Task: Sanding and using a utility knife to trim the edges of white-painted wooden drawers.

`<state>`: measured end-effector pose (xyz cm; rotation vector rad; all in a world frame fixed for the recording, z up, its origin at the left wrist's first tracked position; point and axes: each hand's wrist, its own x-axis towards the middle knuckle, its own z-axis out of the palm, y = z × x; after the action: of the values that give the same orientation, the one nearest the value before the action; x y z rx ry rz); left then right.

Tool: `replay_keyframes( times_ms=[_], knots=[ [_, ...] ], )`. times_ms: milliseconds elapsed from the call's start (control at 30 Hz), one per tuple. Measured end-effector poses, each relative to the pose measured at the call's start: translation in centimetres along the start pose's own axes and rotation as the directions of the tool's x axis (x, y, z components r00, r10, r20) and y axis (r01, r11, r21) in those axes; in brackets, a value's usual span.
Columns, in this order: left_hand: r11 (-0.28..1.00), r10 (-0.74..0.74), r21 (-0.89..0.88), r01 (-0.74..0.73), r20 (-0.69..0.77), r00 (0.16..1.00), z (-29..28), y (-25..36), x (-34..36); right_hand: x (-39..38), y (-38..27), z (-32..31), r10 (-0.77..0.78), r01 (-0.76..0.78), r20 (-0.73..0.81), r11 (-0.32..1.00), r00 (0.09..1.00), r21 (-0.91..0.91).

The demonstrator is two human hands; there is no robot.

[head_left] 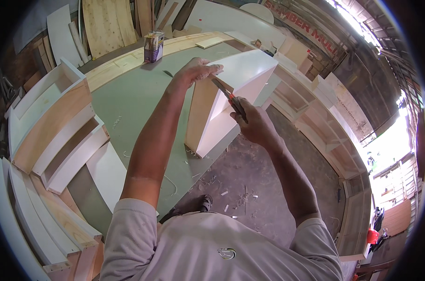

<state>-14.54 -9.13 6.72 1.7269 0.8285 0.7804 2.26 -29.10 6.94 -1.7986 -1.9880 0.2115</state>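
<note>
Grey shirt shoulders [212,248] fill the bottom of the head view, and both bare forearms rise from them toward the middle. Below the arms, a dark shoe [204,203] stands on the concrete floor [268,187] among pale wood shavings.

The left hand [197,71] lies flat, fingers together, on the top edge of a white box-shaped cabinet piece [236,89] that stands upright at the near edge of the green desk [128,100]; its raw wooden side faces the person. The right hand [252,122] is closed around a utility knife [231,99] with a red and black handle, its blade tip touching the top front edge of the cabinet piece just beside the left hand's fingers.

On the far side of the desk stands a small carton [153,46], well apart from the hands. White drawer boxes [58,122] with wooden sides lie stacked at the left. Long white shelf units [324,126] run along the right, and boards [105,23] lean against the far wall.
</note>
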Motion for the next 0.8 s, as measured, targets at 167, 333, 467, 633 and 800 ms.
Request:
replay_keyframes(
  times_ms=[167, 333, 467, 633, 800],
  knots=[
    [1.0, 0.007, 0.001, -0.007, 0.068, 0.998, -0.4, 0.6, -0.1, -0.8, 0.9, -0.1, -0.063, 0.064, -0.037, 0.997, 0.997, 0.047],
    [1.0, 0.025, -0.002, -0.025, 0.042, 0.999, 0.4, 0.3, 0.3, 1.0, 1.7, 1.8, -0.09, 0.091, -0.073, 0.996, 0.993, 0.012],
    [1.0, 0.014, -0.027, -0.013, 0.012, 1.0, -0.1, -1.1, 1.4, 0.4, 1.2, 1.6, -0.172, 0.178, -0.165, 0.984, 0.971, 0.025],
    [1.0, -0.014, 0.027, 0.012, 0.059, 0.998, -1.0, -1.6, 2.5, -1.6, 1.8, 0.5, 0.049, -0.072, 0.061, 0.88, 0.997, 0.469],
    [0.985, 0.004, 0.171, -0.029, 0.144, 0.989, -1.7, -0.8, 4.8, -2.2, 2.9, 1.0, 0.062, -0.065, 0.025, 0.827, 0.998, 0.559]
  ],
)
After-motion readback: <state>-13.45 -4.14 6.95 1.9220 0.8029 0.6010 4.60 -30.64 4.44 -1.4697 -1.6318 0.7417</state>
